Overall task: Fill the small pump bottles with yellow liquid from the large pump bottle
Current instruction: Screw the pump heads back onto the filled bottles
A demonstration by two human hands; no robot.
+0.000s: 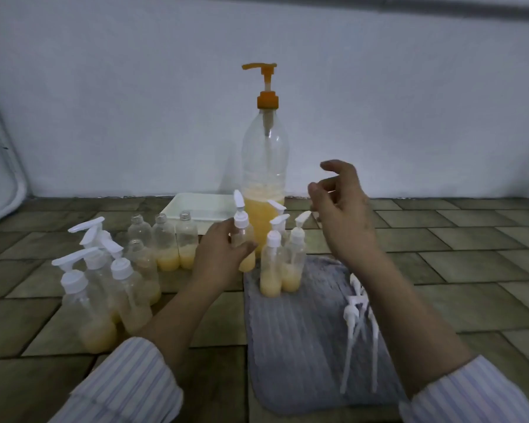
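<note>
Yellow liquid fills approx. bottom third of large pump bottle (264, 166), standing on floor behind grey cloth (303, 331). Left hand (219, 254) fingers clamped on capped small bottle (245, 239), part-filled; right hand (342, 209) fingers apart, holding nothing.

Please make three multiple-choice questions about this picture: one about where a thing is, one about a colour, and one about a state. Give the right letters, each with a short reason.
1. Where do the loose white pump heads lie?
A. in the white tray
B. on the grey cloth
C. on the bare tiles at the left

2. What colour is the pump of the large pump bottle?
A. orange
B. white
C. blue

3. What is the left hand doing?
A. resting flat on the floor
B. pressing the large pump
C. holding a small pump bottle

Answers: 1 B, they lie on the grey cloth at its right side. 2 A, its head and collar are orange. 3 C, its fingers wrap a small pump bottle.
</note>
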